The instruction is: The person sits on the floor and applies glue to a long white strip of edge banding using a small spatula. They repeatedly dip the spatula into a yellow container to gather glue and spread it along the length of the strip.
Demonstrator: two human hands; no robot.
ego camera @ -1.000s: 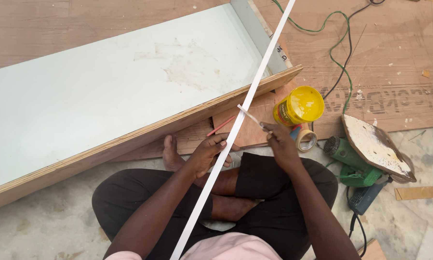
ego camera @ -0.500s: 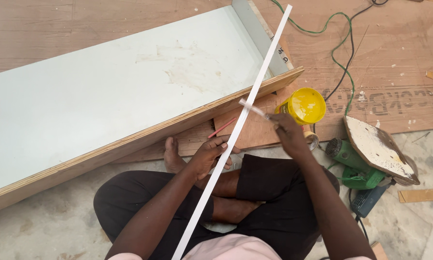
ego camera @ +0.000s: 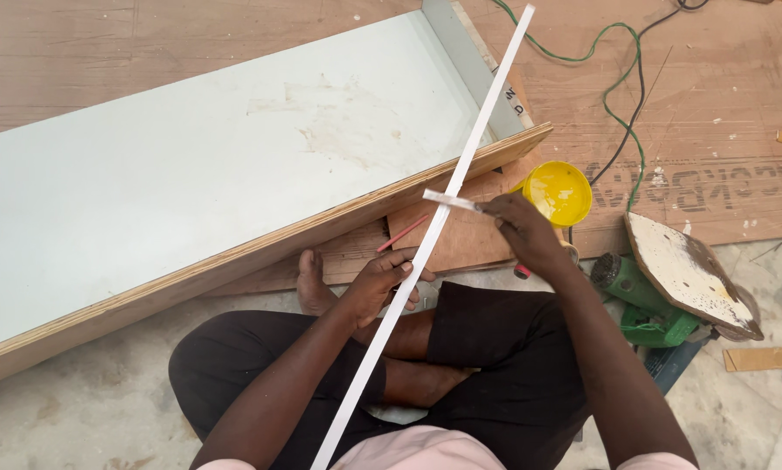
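The long white strip (ego camera: 426, 235) ran from the person's lap up across the edge of the white-faced plywood panel (ego camera: 191, 174), and against the 2 earlier views it lay much as before. The right hand (ego camera: 521, 231) had shifted: its small flat spreader (ego camera: 450, 202), held off beside the strip 1 second earlier, now lay crosswise on it, so a wiping pass along the strip seemed underway. That hand was pinched shut on the spreader. The left hand (ego camera: 382, 283), nearer the lap, was curled around the strip, steadying it. Just right of the strip sat 1 round yellow tub (ego camera: 558, 191), lid off, on a brown sheet with dark printed lettering. A red pencil (ego camera: 403, 233) lay just left of the strip.
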